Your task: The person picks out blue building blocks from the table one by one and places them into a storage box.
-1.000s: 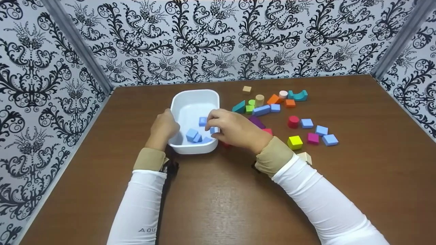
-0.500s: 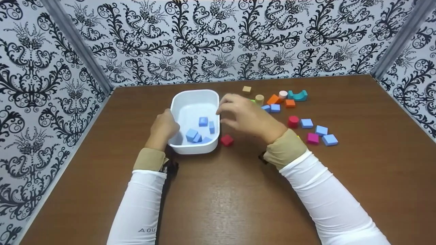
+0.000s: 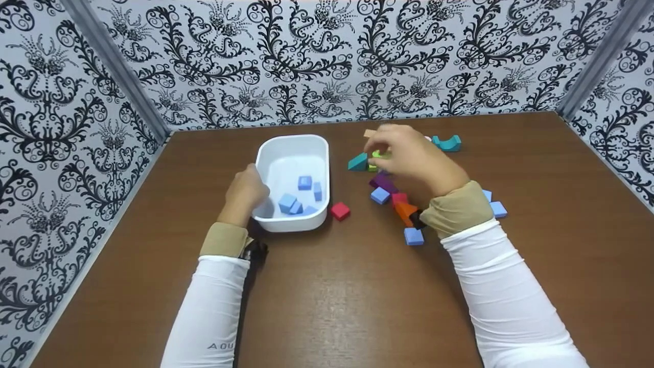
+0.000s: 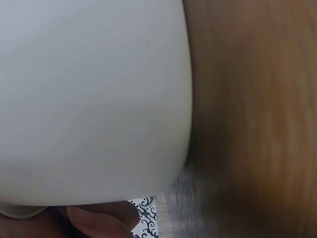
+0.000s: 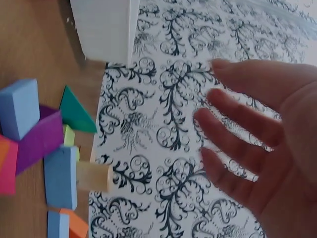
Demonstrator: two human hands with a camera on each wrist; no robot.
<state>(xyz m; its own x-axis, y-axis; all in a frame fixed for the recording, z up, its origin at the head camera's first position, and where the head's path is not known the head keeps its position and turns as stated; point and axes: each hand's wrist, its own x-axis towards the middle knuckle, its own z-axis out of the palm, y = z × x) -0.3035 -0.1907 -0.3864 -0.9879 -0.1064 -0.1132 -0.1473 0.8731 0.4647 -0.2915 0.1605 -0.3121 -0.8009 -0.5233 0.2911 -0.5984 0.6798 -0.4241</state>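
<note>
My left hand (image 3: pixel 247 190) grips the left rim of a white plastic tub (image 3: pixel 292 225); in the left wrist view the tub's side (image 4: pixel 94 104) fills much of the picture, with fingers (image 4: pixel 94 220) at its rim. Several blue blocks (image 3: pixel 287 202) lie inside the tub. My right hand (image 3: pixel 411 153) hovers over the spread of toy blocks, its relaxed fingers (image 5: pixel 225 124) apart and holding nothing. Close by it are a teal triangle block (image 3: pixel 357 162), a purple block (image 3: pixel 382 182) and a long blue block (image 5: pixel 60 176).
A red block (image 3: pixel 340 211) lies just right of the tub. Loose blue blocks (image 3: pixel 413 236) and an orange block (image 3: pixel 404 212) sit near the right wrist, and a teal arch (image 3: pixel 449 143) stands at the back. Patterned wall panels (image 3: pixel 327 61) border the brown table (image 3: pixel 317 296).
My right hand has moved out of the tub and to the right over the blocks. A blue block it covered now shows in the tub. My left hand stays on the rim.
</note>
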